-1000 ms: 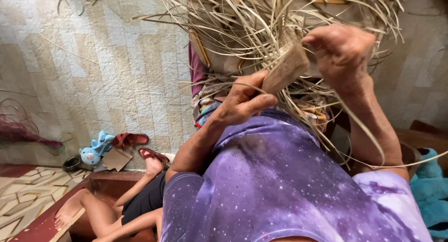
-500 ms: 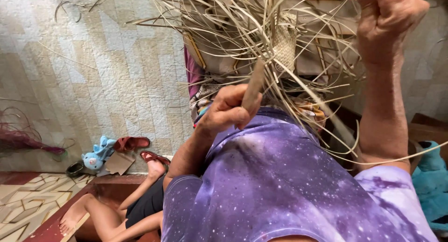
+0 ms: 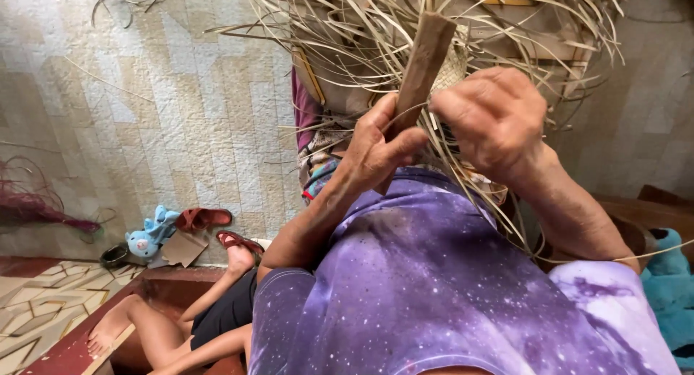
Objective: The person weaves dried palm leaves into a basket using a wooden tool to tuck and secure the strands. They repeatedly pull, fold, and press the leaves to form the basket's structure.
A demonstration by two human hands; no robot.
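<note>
My left hand (image 3: 379,149) is closed around the lower end of a flat brown wooden stick (image 3: 425,60) that stands nearly upright in front of me. Behind the stick, a bundle of pale dry straw strips (image 3: 361,35) fans out from a partly woven piece. Just right of the stick, my right hand (image 3: 493,122) has its fingers curled on some of those strips. Both forearms rise over my purple speckled shirt (image 3: 434,288).
Another person's bare legs (image 3: 159,331) lie at lower left on a reddish wooden ledge. A blue plush toy (image 3: 148,234), red sandals (image 3: 206,217) and a dark bowl (image 3: 114,254) sit by the patterned wall. Teal cloth (image 3: 669,288) is at right, reddish fibres (image 3: 36,209) at far left.
My right hand, raised high to the upper right half a second ago, has come down next to the stick. The stick has turned more upright in my left hand.
</note>
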